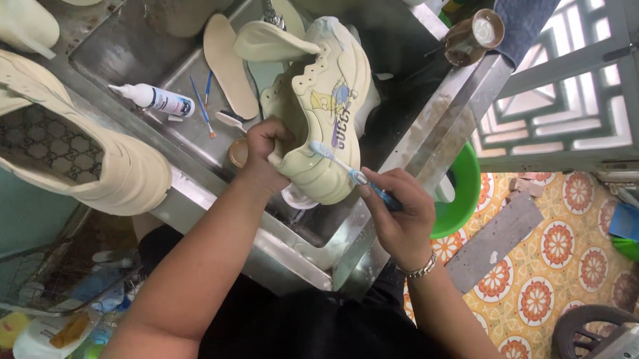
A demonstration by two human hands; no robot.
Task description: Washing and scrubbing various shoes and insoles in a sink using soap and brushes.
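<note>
Over a steel sink my left hand grips a cream chunky sneaker by its heel, holding it upright with the sole side turned right. My right hand holds a blue toothbrush, and its bristles touch the lower side of the sneaker. The shoe's tongue flops out to the left near the tap.
A second cream sneaker rests on the left counter. In the sink lie an insole, a white squeeze bottle, thin blue brushes and a small jar. A cup stands on the right rim; a green basin sits below.
</note>
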